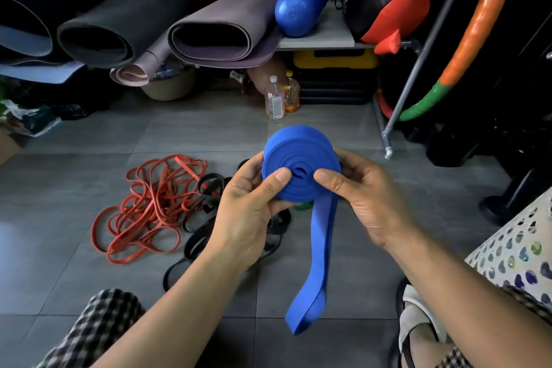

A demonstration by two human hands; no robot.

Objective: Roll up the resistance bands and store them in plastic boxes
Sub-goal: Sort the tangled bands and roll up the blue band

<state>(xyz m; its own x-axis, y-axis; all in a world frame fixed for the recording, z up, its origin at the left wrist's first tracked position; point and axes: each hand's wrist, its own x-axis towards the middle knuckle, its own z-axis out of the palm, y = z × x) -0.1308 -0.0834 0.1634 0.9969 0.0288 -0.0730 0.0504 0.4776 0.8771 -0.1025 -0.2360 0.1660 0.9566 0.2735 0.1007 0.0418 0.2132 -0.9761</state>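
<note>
The grey tiled floor point(89, 140) takes up most of what I see, with a shelf of rolled mats point(221, 36) along the back and a blue foam roller point(300, 6) lying next to them. At the right edge stands a white perforated basket point(519, 248), well apart from the hands. On the tiles to the left sprawls a loose heap of red bands point(149, 203), and a tangle of black bands point(194, 243) lies just beside it, partly hidden under the person's left forearm.

Held up above the floor, between the two hands, is the blue resistance band point(301, 158). Most of it is wound into a flat coil that faces the person; the unrolled tail point(316, 263) hangs down from the coil's lower right side, its looped end dangling above the tiles.

The left hand point(251, 212) grips the coil from the left, fingers curled behind it and the thumb point(276, 181) pressed on the face just left of the centre hole. The right hand point(367, 197) clasps the right edge the same way, its thumb point(331, 181) laid on the face right of the hole, where the tail leaves the roll.
</note>
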